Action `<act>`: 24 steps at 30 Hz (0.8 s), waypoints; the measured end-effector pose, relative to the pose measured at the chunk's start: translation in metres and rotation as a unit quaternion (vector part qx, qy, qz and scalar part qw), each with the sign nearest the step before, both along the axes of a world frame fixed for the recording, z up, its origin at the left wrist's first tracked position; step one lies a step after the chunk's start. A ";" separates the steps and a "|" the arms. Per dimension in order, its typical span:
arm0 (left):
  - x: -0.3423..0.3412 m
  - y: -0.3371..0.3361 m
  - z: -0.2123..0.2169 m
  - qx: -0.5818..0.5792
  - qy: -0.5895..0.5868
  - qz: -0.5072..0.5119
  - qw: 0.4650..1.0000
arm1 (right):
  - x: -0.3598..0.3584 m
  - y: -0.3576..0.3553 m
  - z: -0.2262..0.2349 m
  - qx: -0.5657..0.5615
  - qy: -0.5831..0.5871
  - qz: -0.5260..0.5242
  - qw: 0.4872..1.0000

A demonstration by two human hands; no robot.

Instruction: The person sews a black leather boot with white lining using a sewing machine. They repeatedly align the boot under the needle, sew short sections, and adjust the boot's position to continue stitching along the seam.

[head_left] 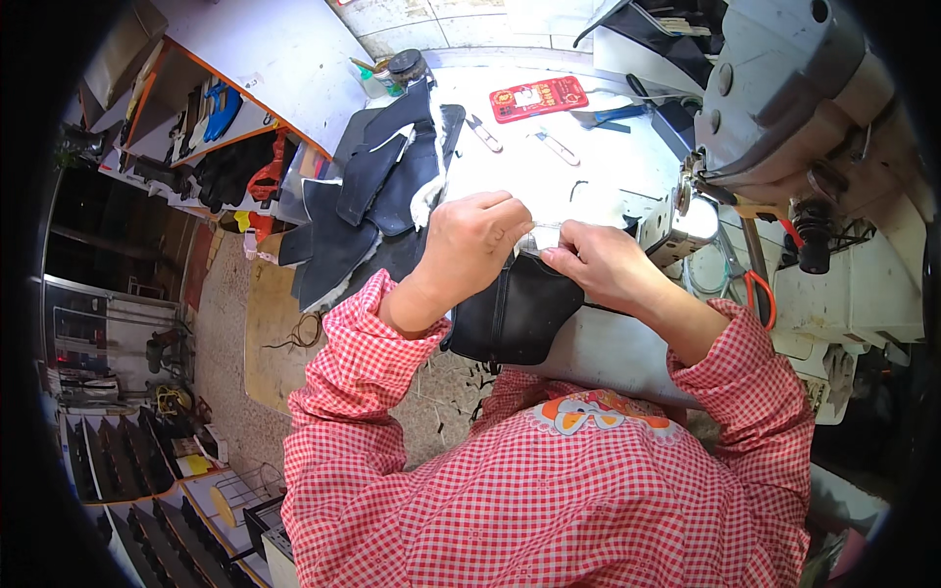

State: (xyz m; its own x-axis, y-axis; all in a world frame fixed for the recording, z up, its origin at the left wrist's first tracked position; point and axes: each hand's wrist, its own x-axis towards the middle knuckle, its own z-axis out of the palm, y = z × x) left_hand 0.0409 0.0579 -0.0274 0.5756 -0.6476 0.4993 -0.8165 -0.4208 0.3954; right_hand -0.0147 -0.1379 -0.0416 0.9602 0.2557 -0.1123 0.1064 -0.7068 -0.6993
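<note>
A black leather piece (pixel 517 309) with a seam down its middle hangs over the front edge of the white worktable (pixel 598 181); it looks like part of a boot upper. At its top edge shows a small whitish, shiny strip (pixel 541 237). My left hand (pixel 477 240) is closed at the left end of that edge, its fingertips partly hidden behind the knuckles. On the other end, my right hand (pixel 610 263) pinches the leather between thumb and curled fingers. Just right of my right hand stands the sewing machine's metal arm end (pixel 678 230).
Black fleece-lined leather pieces (pixel 387 186) lie heaped at left. Behind are two thread snips (pixel 557 147), a flat red printed case (pixel 537 99) and a dark jar (pixel 406 67). The grey sewing machine head (pixel 784 88) looms at right, above orange-handled scissors (pixel 760 289).
</note>
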 end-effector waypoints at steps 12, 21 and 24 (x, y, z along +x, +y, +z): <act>0.025 0.020 0.023 0.147 0.186 0.056 0.970 | -0.022 0.006 -0.020 0.193 -0.177 -0.194 0.945; 0.049 -0.001 -0.022 0.140 0.426 0.013 0.894 | -0.123 -0.065 -0.104 -0.035 -0.272 -0.185 0.944; 0.027 0.019 -0.019 -0.194 0.644 0.004 0.740 | -0.142 -0.094 -0.122 -0.152 -0.223 -0.197 0.943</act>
